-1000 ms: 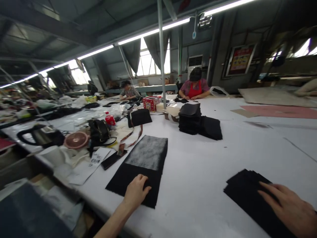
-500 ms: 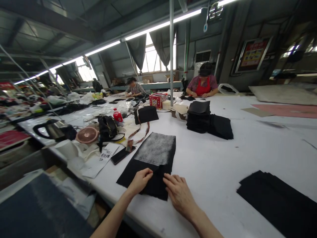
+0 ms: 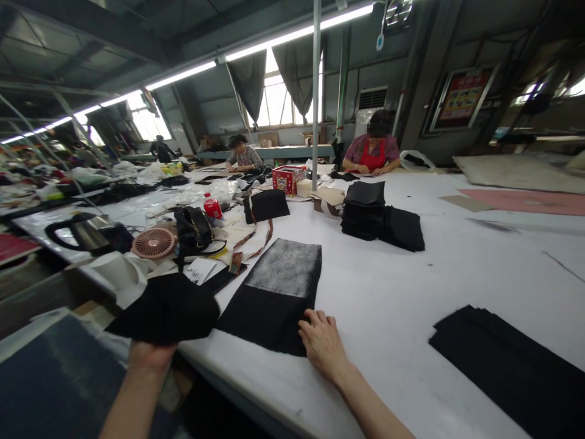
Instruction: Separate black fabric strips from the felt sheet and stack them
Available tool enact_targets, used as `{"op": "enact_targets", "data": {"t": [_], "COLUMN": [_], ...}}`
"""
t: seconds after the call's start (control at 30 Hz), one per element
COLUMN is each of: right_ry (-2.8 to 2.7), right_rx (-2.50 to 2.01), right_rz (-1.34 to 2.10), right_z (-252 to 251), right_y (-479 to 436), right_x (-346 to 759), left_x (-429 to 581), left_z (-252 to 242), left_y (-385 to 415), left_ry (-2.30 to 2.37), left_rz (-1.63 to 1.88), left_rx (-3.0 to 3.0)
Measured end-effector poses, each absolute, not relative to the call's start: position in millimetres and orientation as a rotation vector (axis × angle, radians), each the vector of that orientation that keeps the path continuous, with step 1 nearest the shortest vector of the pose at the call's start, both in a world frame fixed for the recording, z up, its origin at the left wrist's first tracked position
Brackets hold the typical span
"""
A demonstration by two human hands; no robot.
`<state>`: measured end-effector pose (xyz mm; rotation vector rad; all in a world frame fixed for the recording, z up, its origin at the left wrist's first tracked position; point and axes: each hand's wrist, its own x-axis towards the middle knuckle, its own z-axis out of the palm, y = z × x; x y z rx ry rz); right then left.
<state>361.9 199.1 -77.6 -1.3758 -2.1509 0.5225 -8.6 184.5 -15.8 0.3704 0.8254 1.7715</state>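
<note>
My left hand (image 3: 153, 355) is out past the table's near edge, palm under a black fabric piece (image 3: 171, 311) that drapes over it. Its fingers are mostly hidden beneath the cloth. Flat on the white table lies a black fabric rectangle (image 3: 265, 320), whose far part carries a whitish, speckled patch (image 3: 287, 268). My right hand (image 3: 322, 341) rests at the right edge of this rectangle, fingers slightly bent and apart, fingertips touching the cloth and holding nothing.
Stacked black pieces lie at right (image 3: 512, 366) and farther back (image 3: 365, 219). A phone (image 3: 219, 279), pink fan (image 3: 154, 243), black bag (image 3: 194, 228), kettle (image 3: 91, 231) and red bottle (image 3: 212, 206) crowd the left. A pole (image 3: 315, 91) rises mid-table; two co-workers sit beyond.
My left hand has lifted a black fabric piece off the rectangle and carried it left, past the table edge. My right hand has stayed by the rectangle's right side.
</note>
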Motion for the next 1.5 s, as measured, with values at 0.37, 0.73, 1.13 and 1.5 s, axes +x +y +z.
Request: {"op": "enact_targets", "data": {"t": [0.37,0.73,1.13,1.5], "right_ry": [-1.597,-1.611,-1.852,-2.043], "right_rx": [-1.355,-1.793,-1.79,-1.718], "right_rz": [1.586,1.105,-0.068,-0.204], "right_z": [-61.1,-84.6,-129.8,-138.8], "right_y": [195.1,163.1,132.6,132.4], "right_x": [488.0,537.4,489.4,491.2], "left_x": [300.8,338.4,332.2,328.8], "left_z": [-32.2,-71.9,-75.6,-87.8], "left_y": [135.1,168.3,191.8,205.5], "left_ry": [0.907,0.97,1.003,0.973], "left_rz": [0.876,0.322,0.32,0.35], "left_rx": [1.695,2.676,2.741,2.852]}}
